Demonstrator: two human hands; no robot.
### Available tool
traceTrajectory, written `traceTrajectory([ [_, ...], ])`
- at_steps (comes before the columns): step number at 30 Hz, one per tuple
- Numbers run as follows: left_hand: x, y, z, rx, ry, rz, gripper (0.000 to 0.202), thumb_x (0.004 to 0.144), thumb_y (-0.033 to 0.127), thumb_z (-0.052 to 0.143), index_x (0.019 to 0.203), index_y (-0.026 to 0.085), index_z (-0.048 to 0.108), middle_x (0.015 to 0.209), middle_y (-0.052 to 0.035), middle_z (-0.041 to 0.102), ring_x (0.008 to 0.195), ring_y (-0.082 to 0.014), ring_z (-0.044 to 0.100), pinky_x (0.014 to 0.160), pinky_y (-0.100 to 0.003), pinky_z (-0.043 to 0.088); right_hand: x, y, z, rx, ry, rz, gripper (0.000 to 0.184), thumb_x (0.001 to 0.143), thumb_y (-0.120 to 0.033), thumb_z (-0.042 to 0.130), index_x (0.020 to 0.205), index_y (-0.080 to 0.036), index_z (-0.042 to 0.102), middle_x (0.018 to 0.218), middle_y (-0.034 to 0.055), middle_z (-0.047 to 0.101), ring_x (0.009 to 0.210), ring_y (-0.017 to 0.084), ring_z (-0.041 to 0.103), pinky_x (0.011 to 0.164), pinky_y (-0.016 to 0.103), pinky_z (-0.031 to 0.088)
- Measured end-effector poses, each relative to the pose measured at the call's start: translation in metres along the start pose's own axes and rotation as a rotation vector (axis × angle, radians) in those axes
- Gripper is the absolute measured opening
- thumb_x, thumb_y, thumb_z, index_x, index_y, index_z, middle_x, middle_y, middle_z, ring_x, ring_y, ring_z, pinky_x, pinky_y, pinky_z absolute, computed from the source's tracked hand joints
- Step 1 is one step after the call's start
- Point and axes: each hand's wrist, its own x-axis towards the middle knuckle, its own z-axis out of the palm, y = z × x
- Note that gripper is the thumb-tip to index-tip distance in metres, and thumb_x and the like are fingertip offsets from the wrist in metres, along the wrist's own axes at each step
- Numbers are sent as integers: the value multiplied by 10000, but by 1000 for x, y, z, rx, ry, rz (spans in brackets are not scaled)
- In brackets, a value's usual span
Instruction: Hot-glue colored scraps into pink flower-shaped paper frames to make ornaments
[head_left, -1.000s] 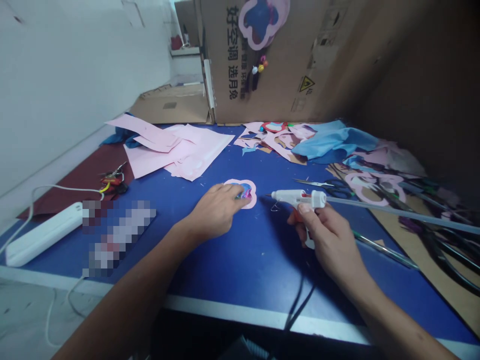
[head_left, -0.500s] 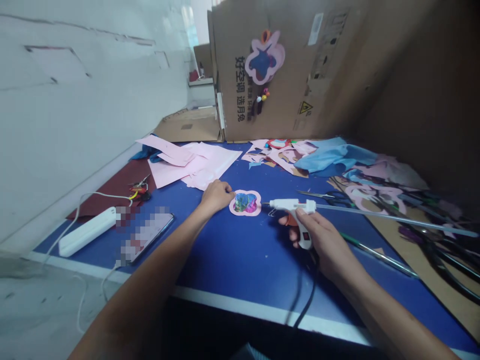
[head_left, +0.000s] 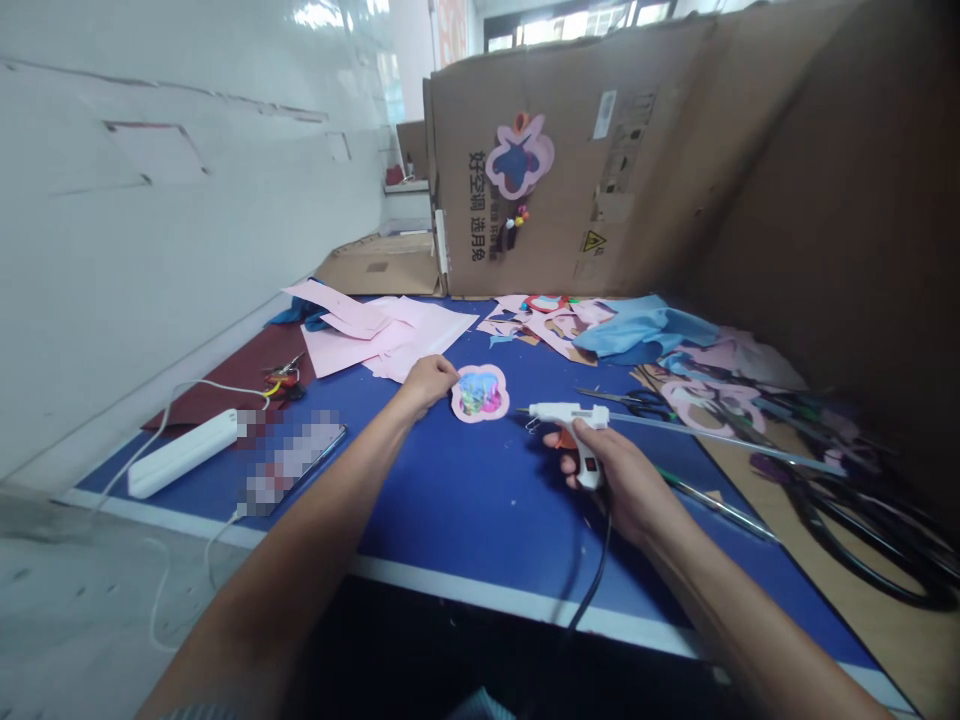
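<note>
My left hand (head_left: 430, 384) is closed, thumb and fingers pinching the left edge of a flower-shaped pink cutout (head_left: 501, 405). A shiny blue, green and magenta centre (head_left: 481, 391) fills the cutout's pink border. In my right hand (head_left: 611, 470) is a white hot glue gun (head_left: 564, 412), its nozzle pointing left at the cutout's right side, a small gap away. The fingers wrap the handle around the orange trigger. A long clear glue stick (head_left: 720, 436) sticks out of the gun's back, and a black cord hangs from the handle.
Pink sheets (head_left: 352, 340) lie at the back left. Paper scraps, blue cloth (head_left: 649, 330) and scissors (head_left: 634, 400) are on the right. A phone (head_left: 296, 470) and white power strip (head_left: 184, 453) rest at left. A cardboard box (head_left: 570, 180) with a hanging flower ornament (head_left: 546, 155) stands behind.
The cutout now faces me more, tilted up in my left hand's pinch. Both hands appear slightly further left in view, the glue gun still held, as the camera view has shifted.
</note>
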Motion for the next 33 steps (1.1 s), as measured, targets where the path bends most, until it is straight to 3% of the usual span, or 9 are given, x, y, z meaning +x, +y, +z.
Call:
traceTrajectory([
  [6,5,15,-34,-304,168,-32,211,811,115,748,848,210,563,631,51,616,558,-100,631,640,-228,615,4,-1,18,98,-97,148,98,1035,-264,788,994,-178,810,1093,117,863,676,132,719,556,216,616],
  [13,2,28,-60,-458,247,-31,228,836,132,766,865,209,553,588,62,592,526,-92,627,649,-235,643,25,0,66,94,-255,265,105,1064,-126,705,998,-171,773,1001,95,841,761,131,780,721,235,688],
  [16,0,30,-68,-539,239,-7,257,832,129,795,855,210,552,624,46,631,564,-107,666,686,-254,661,28,2,76,24,-322,307,76,1007,-96,769,982,-166,750,930,90,825,763,163,796,683,272,687],
  [19,-1,28,-72,-634,232,16,282,798,124,821,838,209,556,640,35,655,565,-122,675,675,-273,665,33,4,79,-35,-337,300,86,1035,-127,767,983,-177,721,942,80,830,813,152,822,726,245,682],
  [25,3,22,-59,-727,187,-4,336,756,165,886,836,213,564,647,25,659,570,-138,687,666,-282,643,60,9,79,-225,-343,295,231,1049,-297,830,894,-172,712,777,105,818,589,156,753,496,205,588],
  [30,5,15,-33,-785,136,-9,379,723,204,914,852,216,558,668,51,649,573,-127,686,702,-296,632,76,14,72,-279,-294,211,329,918,-343,970,801,-196,700,657,66,770,521,141,682,473,212,564],
  [33,4,12,-18,-799,108,-7,342,714,215,875,857,216,565,674,48,662,583,-127,684,702,-289,619,75,15,67,-264,-261,155,363,824,-317,1024,878,-228,676,696,49,786,576,177,723,525,269,610],
])
